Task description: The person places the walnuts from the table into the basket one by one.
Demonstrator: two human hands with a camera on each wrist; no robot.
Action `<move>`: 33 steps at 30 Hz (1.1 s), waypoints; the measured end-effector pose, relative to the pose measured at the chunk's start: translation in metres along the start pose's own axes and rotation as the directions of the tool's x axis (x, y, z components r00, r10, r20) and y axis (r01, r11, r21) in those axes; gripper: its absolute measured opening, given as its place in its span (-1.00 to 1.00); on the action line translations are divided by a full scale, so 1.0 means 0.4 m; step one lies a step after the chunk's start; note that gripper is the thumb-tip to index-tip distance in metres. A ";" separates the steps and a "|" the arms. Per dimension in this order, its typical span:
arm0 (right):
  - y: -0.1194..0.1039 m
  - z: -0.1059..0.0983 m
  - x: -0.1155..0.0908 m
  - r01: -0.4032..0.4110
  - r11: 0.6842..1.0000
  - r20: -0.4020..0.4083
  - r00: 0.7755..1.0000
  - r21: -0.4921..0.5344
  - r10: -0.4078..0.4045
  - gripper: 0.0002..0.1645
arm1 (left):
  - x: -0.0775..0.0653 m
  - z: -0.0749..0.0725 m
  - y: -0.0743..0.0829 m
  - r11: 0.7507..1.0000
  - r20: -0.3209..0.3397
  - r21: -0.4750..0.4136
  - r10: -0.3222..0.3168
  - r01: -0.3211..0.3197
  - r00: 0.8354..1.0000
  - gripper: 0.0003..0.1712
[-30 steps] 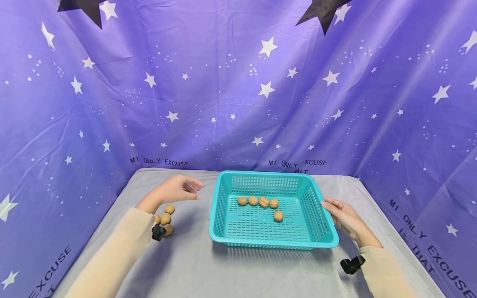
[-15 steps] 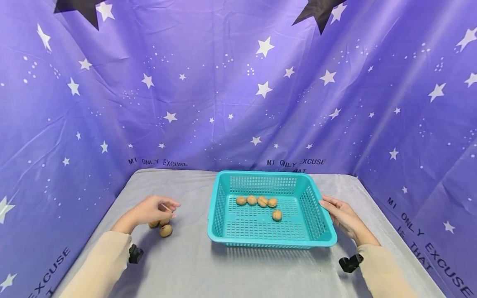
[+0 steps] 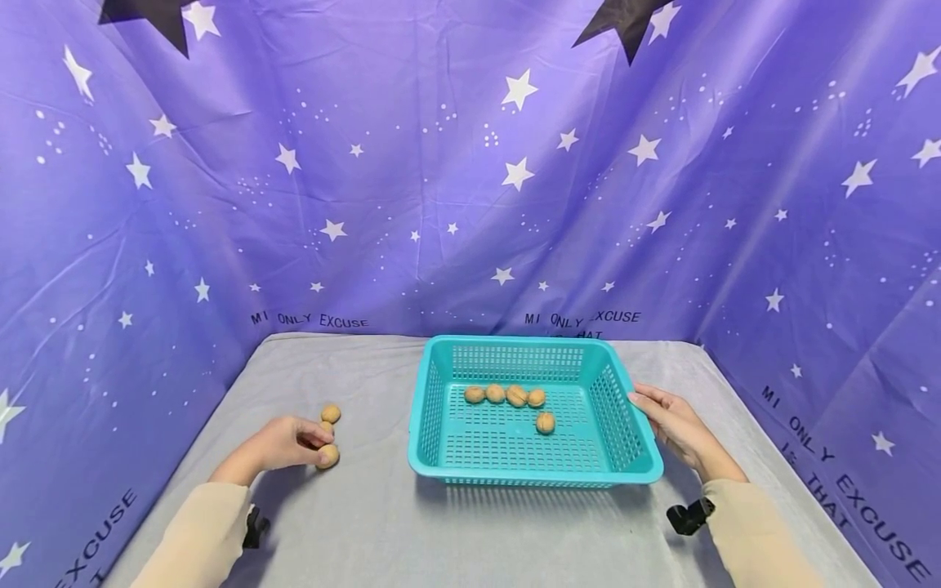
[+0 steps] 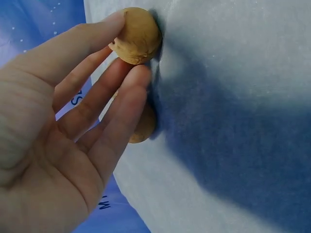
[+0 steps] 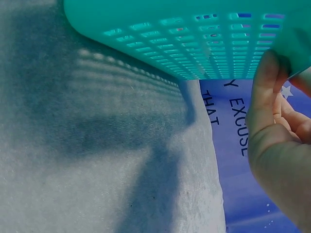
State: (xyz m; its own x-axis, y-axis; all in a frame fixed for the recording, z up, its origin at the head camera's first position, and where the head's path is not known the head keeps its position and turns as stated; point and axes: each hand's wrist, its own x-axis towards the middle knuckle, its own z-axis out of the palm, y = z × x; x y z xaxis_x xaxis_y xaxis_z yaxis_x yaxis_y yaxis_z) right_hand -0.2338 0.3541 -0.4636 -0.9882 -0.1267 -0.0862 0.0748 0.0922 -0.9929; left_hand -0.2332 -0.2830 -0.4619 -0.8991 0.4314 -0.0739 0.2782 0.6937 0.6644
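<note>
My left hand (image 3: 283, 443) is low over the table at the left, thumb and fingers around a walnut (image 3: 329, 456). The left wrist view shows the thumb on that walnut (image 4: 140, 38) and fingertips at its other side. Just beyond it lie a second walnut (image 3: 327, 427), partly covered by the fingers, and a third walnut (image 3: 331, 413). On the right, my right hand (image 3: 680, 429) pinches the side rim of a turquoise plastic basket (image 3: 537, 478), thumb outside in the right wrist view. Several walnuts (image 3: 517, 396) lie inside, most in a row, with one walnut (image 3: 546, 422) apart nearer the front.
A grey cloth (image 3: 353, 531) covers the table. Purple star-printed curtains (image 3: 412, 163) rise along its back and both sides. Each wrist carries a small black camera (image 3: 691, 517).
My left hand has moved left and down from beside the basket to the loose walnuts, closing its fingers on the nearest one. My right hand stays on the basket rim.
</note>
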 end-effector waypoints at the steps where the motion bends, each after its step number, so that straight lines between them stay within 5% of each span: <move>1: 0.000 0.000 0.000 0.000 1.000 -0.001 1.000 0.002 0.000 -0.18 | -0.001 0.002 0.001 1.000 0.003 0.002 -0.011 0.011 1.000 -0.68; 6: -0.002 0.001 0.001 0.000 1.000 0.000 1.000 0.010 0.000 -0.18 | -0.003 0.005 0.004 0.999 0.014 -0.008 -0.041 0.041 0.999 -0.65; 16: -0.001 -0.001 0.000 -0.001 1.000 -0.004 1.000 0.010 0.001 -0.18 | 0.006 -0.019 0.000 0.998 0.006 -0.057 0.025 -0.025 1.000 -0.63; 25: 0.000 -0.003 0.002 -0.010 1.000 -0.006 1.000 0.018 0.011 -0.17 | 0.027 -0.092 0.084 0.991 0.012 -0.134 -0.008 0.010 1.000 -0.52; 33: 0.002 -0.002 0.002 -0.009 1.000 -0.008 1.000 0.020 0.009 -0.16 | 0.062 -0.145 0.156 0.995 -0.020 -0.033 0.095 -0.096 0.995 -0.58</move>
State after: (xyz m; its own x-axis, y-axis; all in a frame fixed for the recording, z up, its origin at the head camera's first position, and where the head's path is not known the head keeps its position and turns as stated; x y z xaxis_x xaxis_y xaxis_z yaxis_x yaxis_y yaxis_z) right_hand -0.2344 0.3549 -0.4643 -0.9885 -0.1179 -0.0949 0.0867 0.0733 -0.9935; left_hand -0.2578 -0.2623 -0.3791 -0.8753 0.4836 0.0049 0.3517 0.6295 0.6929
